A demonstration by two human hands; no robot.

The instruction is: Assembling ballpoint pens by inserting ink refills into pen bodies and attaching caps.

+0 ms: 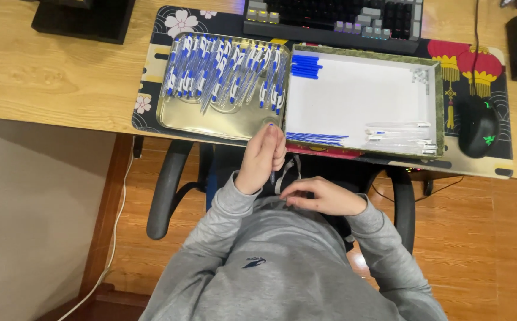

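Observation:
My left hand [262, 156] is closed around a blue-and-clear pen [272, 176] held upright just below the desk edge, its blue tip showing above my fingers. My right hand [323, 196] lies lower, near my chest, with its fingers bent; whether it holds something small is hidden. A gold metal tray [211, 125] carries several assembled blue-and-clear pens [223, 71]. Beside it stands a white box [359, 95] with a green rim. It holds blue parts [306, 66], thin blue refills [318, 139], clear barrels [401, 137] and small metal pieces [420, 76].
A patterned desk mat [484, 71] lies under the tray and box on a wooden desk [50, 77]. A keyboard [335, 18] sits at the back and a black mouse [478, 126] at the right. Black chair armrests [166, 190] flank my body.

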